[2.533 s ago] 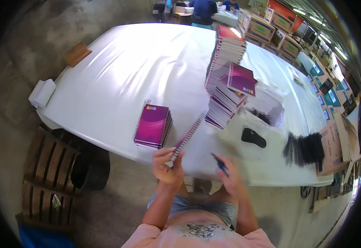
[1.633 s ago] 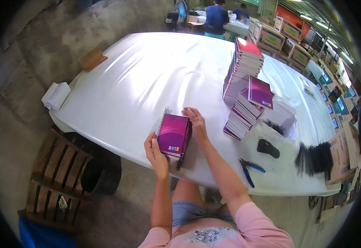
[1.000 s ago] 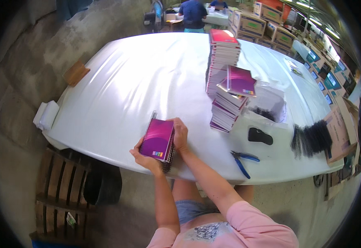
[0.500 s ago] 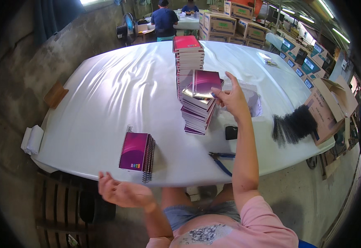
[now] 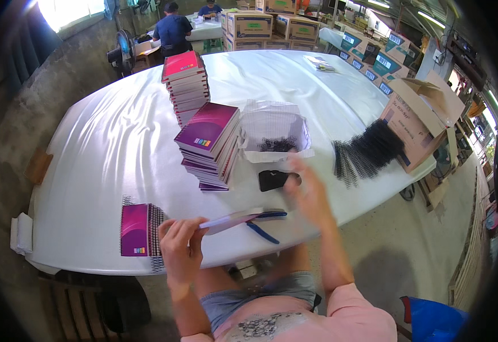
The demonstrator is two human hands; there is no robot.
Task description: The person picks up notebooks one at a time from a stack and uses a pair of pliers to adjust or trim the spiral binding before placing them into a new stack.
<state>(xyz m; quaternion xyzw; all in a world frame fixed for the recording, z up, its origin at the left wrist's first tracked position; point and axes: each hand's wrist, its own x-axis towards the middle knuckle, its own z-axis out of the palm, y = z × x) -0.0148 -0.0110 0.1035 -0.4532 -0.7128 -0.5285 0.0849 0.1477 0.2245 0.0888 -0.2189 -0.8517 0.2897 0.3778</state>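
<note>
My left hand (image 5: 182,245) is closed on a thin notebook (image 5: 231,220), held nearly edge-on above the table's near edge. My right hand (image 5: 313,198), blurred by motion, appears open with its fingers apart, beside a flat black object (image 5: 272,180). Blue-handled pliers (image 5: 266,232) lie just beyond the held notebook, partly behind it. Left of my left hand sits a small pile of purple spiral-bound notebooks (image 5: 135,229). Farther away, a leaning stack of purple notebooks (image 5: 208,130) stands beside a white paper-lined tray (image 5: 249,154) containing small black pieces.
Black spiral coils (image 5: 368,151) spill toward an open carton (image 5: 411,125) at the right. A tall stack of red-covered notebooks (image 5: 187,85) stands behind the purple stack. Beyond the white-covered table (image 5: 106,148) are a fan (image 5: 122,51), stacked cartons (image 5: 249,25) and two people seated.
My right hand was at the top of the purple stack, holding a notebook; now it is nearer me and lower. My left hand, empty before, grips a notebook. The view has turned right.
</note>
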